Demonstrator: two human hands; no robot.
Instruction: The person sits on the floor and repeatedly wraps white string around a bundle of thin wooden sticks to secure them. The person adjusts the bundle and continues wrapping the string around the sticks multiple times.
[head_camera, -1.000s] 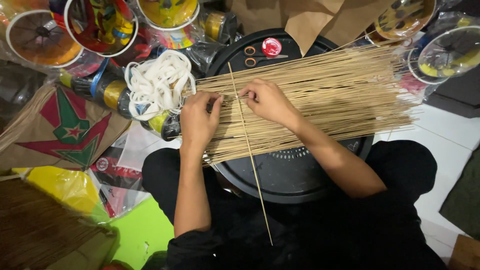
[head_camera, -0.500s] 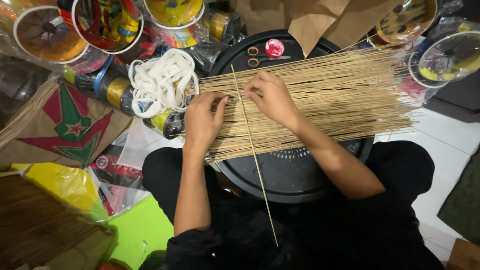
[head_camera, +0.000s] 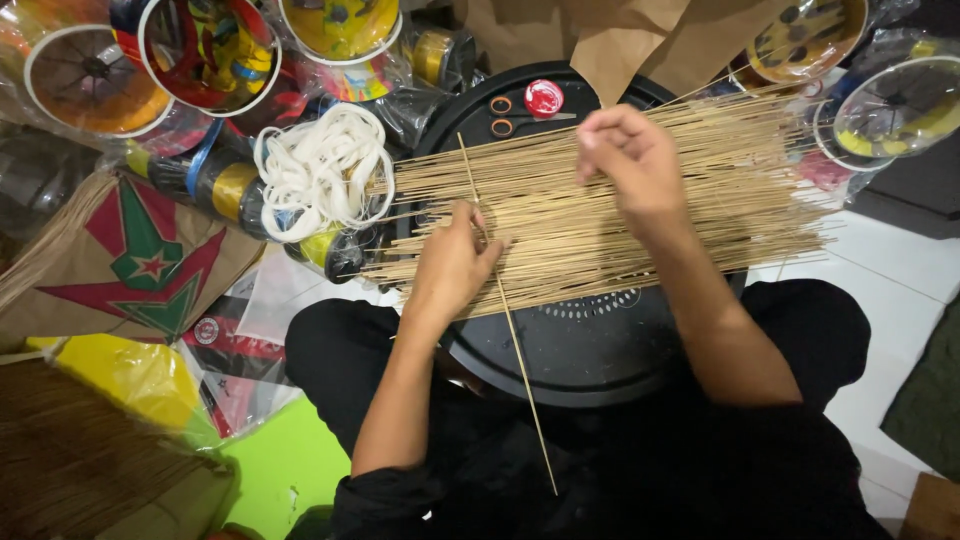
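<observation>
Home craft workshop, floor-level. Around the round black tray (head_camera: 590, 350): thin bamboo sticks (head_camera: 620, 200) laid across it, scissors (head_camera: 505, 115) on its far rim, white cord coil (head_camera: 320, 170) beside it, paper kite (head_camera: 140, 265) and tape rolls (head_camera: 225, 185) further left.

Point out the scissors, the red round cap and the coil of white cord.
scissors (head_camera: 505, 114): head view, orange handle loops.
red round cap (head_camera: 543, 98): head view, its top.
coil of white cord (head_camera: 322, 170): head view, middle of the loops.

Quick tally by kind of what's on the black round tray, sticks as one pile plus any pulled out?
On the black round tray:
Pile of thin bamboo sticks: 1, right hand resting on it
Single stick lying crosswise, at the left hand: 1
Scissors: 1
Red round cap: 1
Total: 4
</observation>
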